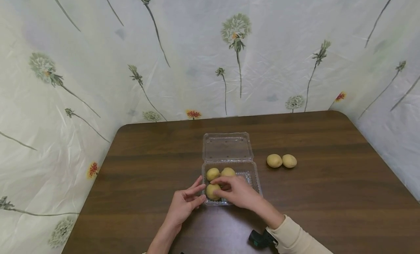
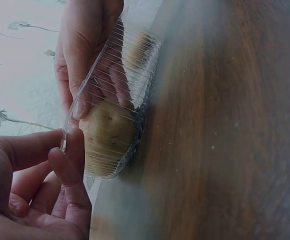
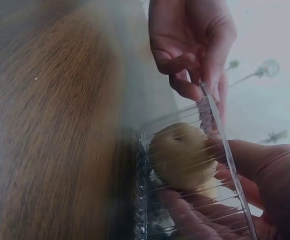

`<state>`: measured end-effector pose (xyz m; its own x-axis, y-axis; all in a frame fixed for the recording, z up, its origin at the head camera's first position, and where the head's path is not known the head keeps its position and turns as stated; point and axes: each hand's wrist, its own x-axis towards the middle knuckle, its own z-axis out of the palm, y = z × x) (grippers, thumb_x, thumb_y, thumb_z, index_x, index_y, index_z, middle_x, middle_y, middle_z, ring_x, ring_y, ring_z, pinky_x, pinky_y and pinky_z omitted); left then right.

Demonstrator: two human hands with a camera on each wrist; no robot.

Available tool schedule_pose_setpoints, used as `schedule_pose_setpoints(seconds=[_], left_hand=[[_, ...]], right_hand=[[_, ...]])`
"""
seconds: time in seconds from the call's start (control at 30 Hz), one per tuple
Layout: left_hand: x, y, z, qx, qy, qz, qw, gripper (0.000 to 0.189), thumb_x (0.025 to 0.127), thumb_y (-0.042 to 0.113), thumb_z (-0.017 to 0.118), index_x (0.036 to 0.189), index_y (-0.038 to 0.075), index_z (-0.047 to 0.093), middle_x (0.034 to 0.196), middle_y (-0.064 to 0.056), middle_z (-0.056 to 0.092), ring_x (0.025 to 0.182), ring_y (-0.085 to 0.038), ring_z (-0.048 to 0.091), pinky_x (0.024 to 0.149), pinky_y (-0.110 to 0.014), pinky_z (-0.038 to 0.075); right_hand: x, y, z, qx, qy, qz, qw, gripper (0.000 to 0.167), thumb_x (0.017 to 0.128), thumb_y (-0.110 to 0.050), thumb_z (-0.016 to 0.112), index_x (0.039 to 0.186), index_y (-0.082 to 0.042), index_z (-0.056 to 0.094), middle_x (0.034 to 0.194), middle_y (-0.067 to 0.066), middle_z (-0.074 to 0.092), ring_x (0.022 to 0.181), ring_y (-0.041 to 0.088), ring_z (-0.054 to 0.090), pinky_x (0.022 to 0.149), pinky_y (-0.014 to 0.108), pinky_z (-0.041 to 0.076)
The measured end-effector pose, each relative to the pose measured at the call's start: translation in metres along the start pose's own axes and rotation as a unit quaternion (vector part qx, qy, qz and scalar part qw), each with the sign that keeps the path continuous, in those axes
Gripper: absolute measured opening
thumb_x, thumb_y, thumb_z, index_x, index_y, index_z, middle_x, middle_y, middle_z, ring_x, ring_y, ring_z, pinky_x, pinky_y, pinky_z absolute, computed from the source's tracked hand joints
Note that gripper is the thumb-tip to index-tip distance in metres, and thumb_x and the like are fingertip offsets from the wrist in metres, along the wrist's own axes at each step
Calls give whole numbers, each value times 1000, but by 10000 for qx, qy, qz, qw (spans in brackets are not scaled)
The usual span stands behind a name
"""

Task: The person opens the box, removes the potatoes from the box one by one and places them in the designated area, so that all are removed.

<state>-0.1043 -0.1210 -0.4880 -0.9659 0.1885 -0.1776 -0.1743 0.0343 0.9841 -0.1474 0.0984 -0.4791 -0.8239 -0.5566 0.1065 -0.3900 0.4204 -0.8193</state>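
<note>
A clear plastic clamshell box [image 1: 257, 177] sits on the table with its lid [image 1: 228, 146] folded back, away from me. My left hand [image 1: 185, 203] pinches the box's rim at the near left side, thumb and forefinger meeting there in the left wrist view. Reaching inside, my right hand [image 1: 241, 192] grips a potato [image 1: 212, 192] in the near left corner, seen through the ribbed wall in the right wrist view. Behind it in the box lie a second potato [image 1: 213, 174] at the far left and a third potato [image 1: 228, 171] beside that one, partly covered by the right hand.
Two more potatoes [image 1: 274, 160] lie side by side on the brown wooden table [image 1: 157, 155], right of the box. A black device [image 1: 260, 239] is at the right sleeve. Behind the table hangs a flower-print sheet [image 1: 183, 64].
</note>
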Motion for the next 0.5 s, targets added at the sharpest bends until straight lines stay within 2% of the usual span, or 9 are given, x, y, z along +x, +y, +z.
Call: schedule_pose_setpoints(seconds=[0.23,0.5], left_hand=[[0,0,-1,-9,-8,26,10000,40,86,9,74,124,-1,65,146,-1,48,72,-11,59,62,-20,44],[-2,2,0,-23,-11,21,10000,40,87,10,74,124,-1,65,146,-2,47,73,-11,59,63,-20,44]], right_hand=[[0,0,-1,74,-255,70,9996,31,89,-19,73,117,-6,68,111,7,70,93,18,68,76,22,52],[1,-1,0,-182,-224,-61,9996,28,87,-19,73,113,-9,68,110,5,70,92,17,68,76,27,53]])
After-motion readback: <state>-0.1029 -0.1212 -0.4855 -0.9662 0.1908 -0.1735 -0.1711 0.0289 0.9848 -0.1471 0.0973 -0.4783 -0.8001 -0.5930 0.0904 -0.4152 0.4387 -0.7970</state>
